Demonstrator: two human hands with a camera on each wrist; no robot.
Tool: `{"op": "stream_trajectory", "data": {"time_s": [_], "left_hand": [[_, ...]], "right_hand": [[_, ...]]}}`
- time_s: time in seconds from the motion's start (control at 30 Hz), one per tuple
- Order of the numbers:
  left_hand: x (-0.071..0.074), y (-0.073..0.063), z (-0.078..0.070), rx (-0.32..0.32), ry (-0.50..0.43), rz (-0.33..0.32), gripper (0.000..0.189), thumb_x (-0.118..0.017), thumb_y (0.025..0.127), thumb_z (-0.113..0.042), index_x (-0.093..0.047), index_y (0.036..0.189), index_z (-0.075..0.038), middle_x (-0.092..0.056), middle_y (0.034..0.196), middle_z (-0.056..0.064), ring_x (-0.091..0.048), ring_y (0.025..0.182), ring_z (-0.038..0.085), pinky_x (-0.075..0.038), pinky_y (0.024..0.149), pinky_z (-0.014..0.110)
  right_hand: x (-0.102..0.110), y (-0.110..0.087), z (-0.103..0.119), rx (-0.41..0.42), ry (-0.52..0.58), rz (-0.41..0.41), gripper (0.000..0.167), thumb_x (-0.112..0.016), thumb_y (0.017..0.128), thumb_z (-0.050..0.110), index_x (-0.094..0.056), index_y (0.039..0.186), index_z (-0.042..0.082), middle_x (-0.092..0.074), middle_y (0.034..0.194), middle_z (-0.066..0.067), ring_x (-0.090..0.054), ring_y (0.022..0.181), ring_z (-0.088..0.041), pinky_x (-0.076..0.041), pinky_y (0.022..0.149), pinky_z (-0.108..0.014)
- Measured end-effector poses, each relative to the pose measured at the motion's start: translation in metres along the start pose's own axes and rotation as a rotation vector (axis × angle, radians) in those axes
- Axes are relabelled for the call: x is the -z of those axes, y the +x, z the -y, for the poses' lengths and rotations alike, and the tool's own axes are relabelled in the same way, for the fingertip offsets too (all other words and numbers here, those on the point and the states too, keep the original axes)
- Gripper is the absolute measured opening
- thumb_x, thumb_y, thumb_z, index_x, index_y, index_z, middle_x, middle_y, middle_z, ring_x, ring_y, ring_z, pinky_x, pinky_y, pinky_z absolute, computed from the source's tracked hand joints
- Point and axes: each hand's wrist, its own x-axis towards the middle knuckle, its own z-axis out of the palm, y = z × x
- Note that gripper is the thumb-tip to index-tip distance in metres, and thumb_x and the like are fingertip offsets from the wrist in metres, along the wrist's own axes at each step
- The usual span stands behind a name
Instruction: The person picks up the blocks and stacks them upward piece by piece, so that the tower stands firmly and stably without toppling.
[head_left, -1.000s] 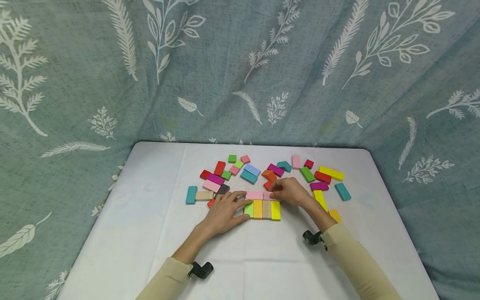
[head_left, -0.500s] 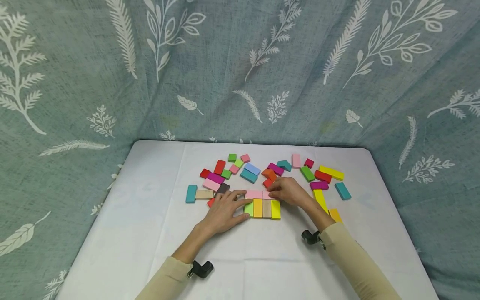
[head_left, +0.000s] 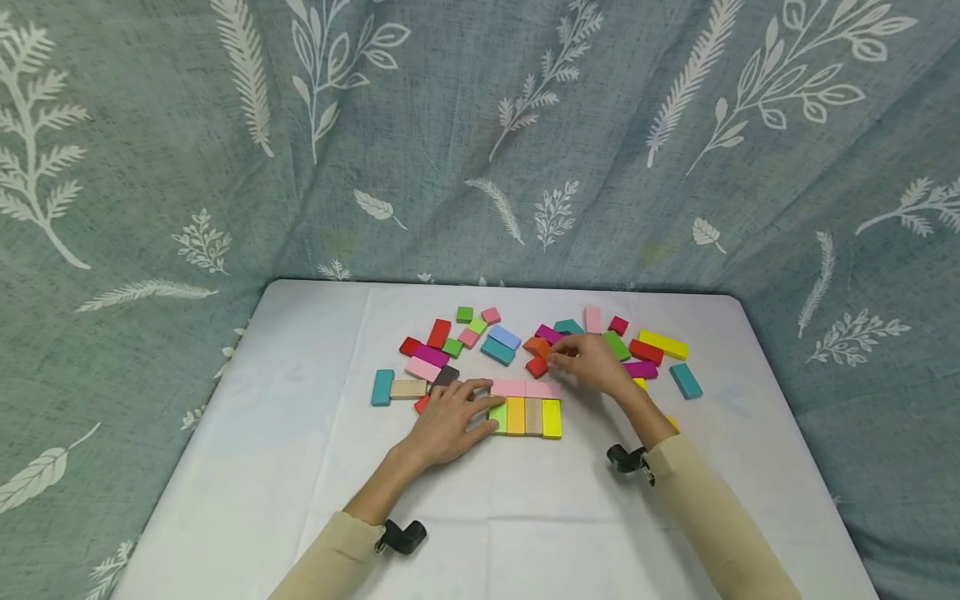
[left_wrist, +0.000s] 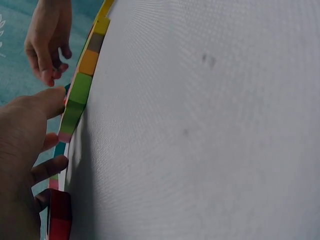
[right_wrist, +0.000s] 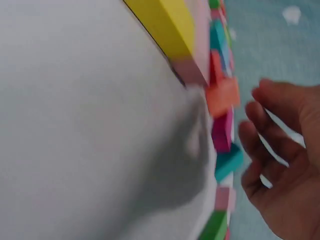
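Observation:
In the head view, four-sided wooden blocks form a side-by-side row: a light green block (head_left: 497,419), an orange-yellow block (head_left: 516,417), a tan block (head_left: 533,417) and a yellow block (head_left: 551,419). Along their far ends lie a left pink block (head_left: 508,388) and a right pink block (head_left: 543,390). My left hand (head_left: 448,422) rests at the row's left end, its extended fingers touching the green block and reaching the left pink one. Just beyond the right pink block hovers my right hand (head_left: 592,364), near a red block (head_left: 536,367). Its fingers are loosely bent and hold nothing in the right wrist view.
Loose coloured blocks lie across the table's far half, among them an orange block (head_left: 536,346), a teal block (head_left: 497,352) and a long yellow block (head_left: 663,345). Left of my left hand are a tan block (head_left: 408,389) and an upright-lying teal block (head_left: 382,387). A patterned curtain (head_left: 420,125) hangs behind.
My right hand has let go of the right pink block and lifted away, up and slightly right. The left hand has stayed at the row's left end.

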Motion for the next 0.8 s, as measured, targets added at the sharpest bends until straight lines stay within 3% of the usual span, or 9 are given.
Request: {"op": "stream_trajectory", "data": {"time_s": [0.17,0.27,0.4,0.47,0.63,0.8], "left_hand": [[0.001,0.000,0.000,-0.006,-0.011,-0.015,0.047,-0.059,0.099,-0.048,-0.058,0.143,-0.033,-0.047,0.151,-0.002,-0.044,0.135,0.023,-0.036,0.101,0.045],[0.001,0.000,0.000,-0.009,-0.014,-0.020,0.046,-0.059,0.099,-0.046,-0.058,0.143,-0.032,-0.047,0.151,-0.002,-0.044,0.134,0.023,-0.036,0.100,0.045],[0.000,-0.001,0.000,-0.010,-0.013,-0.016,0.047,-0.061,0.098,-0.046,-0.058,0.143,-0.032,-0.047,0.151,-0.002,-0.045,0.133,0.023,-0.037,0.099,0.045],[0.000,-0.001,0.000,-0.008,-0.008,-0.011,0.047,-0.061,0.098,-0.047,-0.058,0.143,-0.033,-0.047,0.151,-0.002,-0.045,0.132,0.022,-0.037,0.099,0.045],[0.000,-0.001,0.001,-0.001,0.000,-0.013,0.047,-0.060,0.098,-0.047,-0.057,0.143,-0.033,-0.047,0.151,-0.003,-0.045,0.132,0.022,-0.037,0.099,0.044],[0.000,-0.001,0.001,-0.002,0.000,-0.012,0.048,-0.060,0.098,-0.048,-0.057,0.143,-0.034,-0.047,0.151,-0.003,-0.045,0.132,0.021,-0.037,0.099,0.044]], "right_hand": [[0.024,0.019,-0.019,-0.063,-0.009,-0.217,0.024,-0.067,0.098,0.028,-0.073,0.115,0.011,-0.069,0.100,-0.006,-0.058,0.086,-0.025,-0.053,0.071,-0.035],[0.031,0.029,-0.031,-0.153,-0.049,-0.280,0.036,-0.068,0.097,0.029,-0.067,0.125,0.007,-0.066,0.107,-0.012,-0.058,0.090,-0.028,-0.054,0.078,-0.039],[0.034,0.039,-0.043,-0.291,-0.129,-0.239,0.051,-0.069,0.096,0.035,-0.060,0.134,0.002,-0.060,0.111,-0.017,-0.054,0.099,-0.031,-0.052,0.091,-0.043],[0.033,0.042,-0.046,-0.321,-0.157,-0.211,0.053,-0.068,0.097,0.036,-0.060,0.135,0.001,-0.060,0.115,-0.018,-0.054,0.104,-0.033,-0.050,0.096,-0.045],[0.030,0.046,-0.044,-0.259,-0.155,-0.186,0.047,-0.066,0.098,0.031,-0.062,0.134,0.001,-0.063,0.122,-0.020,-0.053,0.113,-0.036,-0.047,0.101,-0.049],[0.027,0.043,-0.041,-0.198,-0.125,-0.206,0.038,-0.066,0.098,0.025,-0.062,0.130,0.005,-0.066,0.114,-0.017,-0.056,0.103,-0.033,-0.049,0.094,-0.047]]}}
